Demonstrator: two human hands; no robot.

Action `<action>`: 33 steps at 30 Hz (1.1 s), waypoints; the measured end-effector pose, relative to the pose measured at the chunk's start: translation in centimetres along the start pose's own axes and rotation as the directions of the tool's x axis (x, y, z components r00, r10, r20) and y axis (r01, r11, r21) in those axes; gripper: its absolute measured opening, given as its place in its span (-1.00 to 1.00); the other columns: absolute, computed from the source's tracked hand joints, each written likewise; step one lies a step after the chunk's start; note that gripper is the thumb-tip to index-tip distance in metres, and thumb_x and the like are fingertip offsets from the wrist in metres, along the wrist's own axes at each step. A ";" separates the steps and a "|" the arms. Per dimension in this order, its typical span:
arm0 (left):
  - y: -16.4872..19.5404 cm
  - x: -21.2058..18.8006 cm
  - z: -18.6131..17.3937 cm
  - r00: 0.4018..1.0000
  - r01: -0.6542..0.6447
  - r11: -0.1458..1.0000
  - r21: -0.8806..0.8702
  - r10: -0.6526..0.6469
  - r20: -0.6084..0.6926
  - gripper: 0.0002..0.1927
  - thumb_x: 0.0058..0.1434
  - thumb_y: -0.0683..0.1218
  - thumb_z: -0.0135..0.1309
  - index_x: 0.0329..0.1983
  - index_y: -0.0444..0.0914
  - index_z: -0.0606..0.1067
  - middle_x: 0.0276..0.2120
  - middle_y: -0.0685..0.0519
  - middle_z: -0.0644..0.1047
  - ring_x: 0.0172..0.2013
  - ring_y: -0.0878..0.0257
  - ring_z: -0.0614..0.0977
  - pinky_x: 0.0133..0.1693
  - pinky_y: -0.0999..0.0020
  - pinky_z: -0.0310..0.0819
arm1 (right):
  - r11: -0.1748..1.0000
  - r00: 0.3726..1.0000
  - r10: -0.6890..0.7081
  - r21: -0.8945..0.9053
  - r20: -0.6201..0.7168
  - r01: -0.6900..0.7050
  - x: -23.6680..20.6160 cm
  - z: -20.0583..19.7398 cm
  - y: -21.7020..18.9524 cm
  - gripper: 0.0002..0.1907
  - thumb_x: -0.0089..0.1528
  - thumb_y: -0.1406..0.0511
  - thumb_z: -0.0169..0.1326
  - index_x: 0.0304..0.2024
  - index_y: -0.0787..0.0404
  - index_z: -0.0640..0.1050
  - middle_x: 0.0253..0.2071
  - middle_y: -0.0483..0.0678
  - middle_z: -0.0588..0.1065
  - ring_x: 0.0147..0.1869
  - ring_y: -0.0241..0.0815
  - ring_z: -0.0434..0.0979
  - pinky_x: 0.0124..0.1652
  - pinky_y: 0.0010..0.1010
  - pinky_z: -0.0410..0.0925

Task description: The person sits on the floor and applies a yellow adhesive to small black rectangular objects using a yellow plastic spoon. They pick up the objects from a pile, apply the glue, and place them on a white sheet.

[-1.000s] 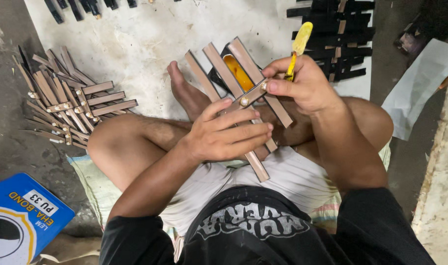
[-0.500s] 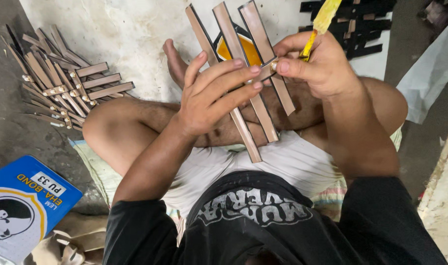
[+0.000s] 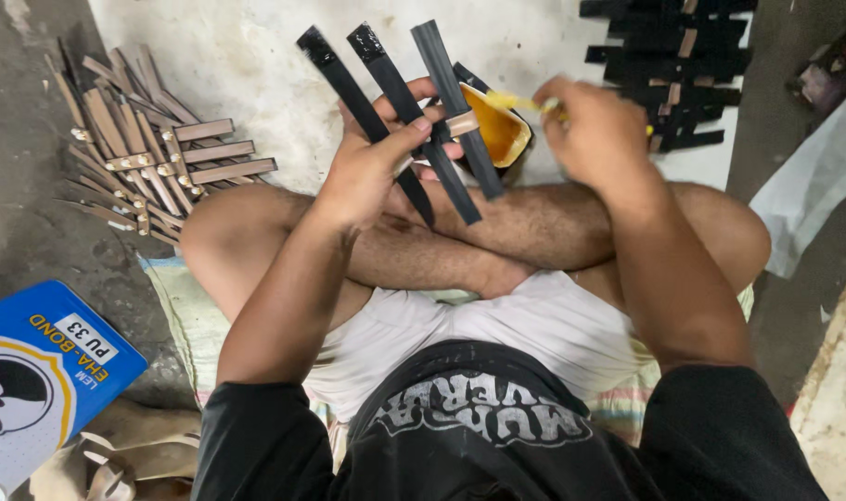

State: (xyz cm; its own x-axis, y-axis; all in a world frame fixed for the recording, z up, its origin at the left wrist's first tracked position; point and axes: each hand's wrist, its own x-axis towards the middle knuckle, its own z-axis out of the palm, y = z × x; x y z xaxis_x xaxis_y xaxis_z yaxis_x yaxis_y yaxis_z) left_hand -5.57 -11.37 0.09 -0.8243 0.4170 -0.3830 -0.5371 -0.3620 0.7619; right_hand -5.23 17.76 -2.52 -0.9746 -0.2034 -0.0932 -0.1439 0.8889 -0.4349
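A rough grey concrete floor [image 3: 33,213] lies under a pale sheet [image 3: 247,56] spread out as a work surface, and the person sits cross-legged on a striped cloth [image 3: 186,320] at its edge. The left hand [image 3: 367,172] holds a fan of three dark strips [image 3: 400,97] joined near the lower end by a small pale crosspiece, the fingers closed around that joint with the thumb pressed over the crosspiece, so the strips stand splayed upward and away from the body where their faces can be reached. Just behind the strips, touching or nearly touching them, sits a small dark pot of yellow glue [image 3: 497,130] on the sheet in front of the crossed shins, close enough for either hand. The right hand [image 3: 604,134] is over the pot with its fingers closed on a thin yellow stick [image 3: 525,102] whose tip points into the glue; the hand is blurred, so the exact grip is unclear. To the left, a heap of bare brown strip fans [image 3: 135,162] lies spread on the sheet and floor, well apart from the pot. At the top right, a stack of black fans [image 3: 673,65] is laid in rows, apparently kept separate from the brown ones. A blue tin [image 3: 43,371] lies at the lower left beside a crumpled tan cloth [image 3: 126,455]. A white bag [image 3: 813,186] rests at the far right.
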 end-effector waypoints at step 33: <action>-0.3 -0.3 0.6 1.000 -0.021 1.000 -0.017 0.021 0.001 -0.63 0.20 -0.24 0.29 0.09 -0.28 0.55 -0.26 0.16 0.54 -0.28 0.42 0.61 -0.25 0.51 0.57 | 0.886 0.891 -0.230 0.295 -0.392 0.359 -1.6 -5.1 -5.7 -0.84 0.32 0.54 0.25 -0.07 0.29 0.63 -0.16 0.02 0.57 -0.28 -0.30 0.53 -0.36 -0.59 0.33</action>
State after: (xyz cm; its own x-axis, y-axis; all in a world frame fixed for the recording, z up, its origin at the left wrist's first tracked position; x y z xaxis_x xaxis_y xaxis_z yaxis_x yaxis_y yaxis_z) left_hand -5.06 -10.90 0.29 -0.8353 0.4102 -0.3660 -0.5224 -0.3848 0.7610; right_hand -3.72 15.14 4.65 -0.9021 -0.2252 0.3681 -0.4267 0.5932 -0.6827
